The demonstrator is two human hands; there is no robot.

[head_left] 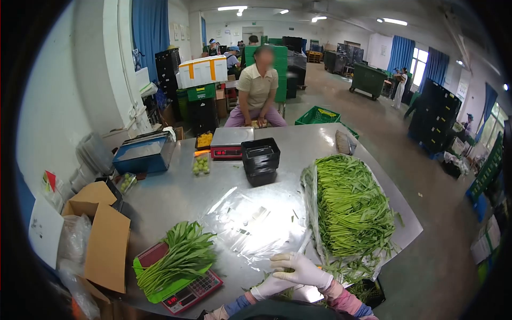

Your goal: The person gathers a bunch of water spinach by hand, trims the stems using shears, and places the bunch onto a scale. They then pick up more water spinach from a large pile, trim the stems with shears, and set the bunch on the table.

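Observation:
Both hands wear white gloves at the near edge of the metal table point(176, 201). My right hand point(304, 269) reaches left across my left hand, its fingers bent and somewhat apart, with nothing visible in them. Beneath it is my left hand point(271, 287), whose fingers are mostly hidden; some green leaves show around it. To the left, a bundle of leafy green stems point(178, 256) lies on a bright green tray on a red digital scale point(193, 293). A large pile of the same greens point(352, 205) rests on clear plastic at the right.
Stacked black trays point(260, 160) stand mid-table beside another scale point(232, 143) and a pack of green fruit point(201, 164). An open cardboard box point(106, 240) is at the left, a black crate point(368, 293) by the near right edge. Across the table sits a person point(258, 88).

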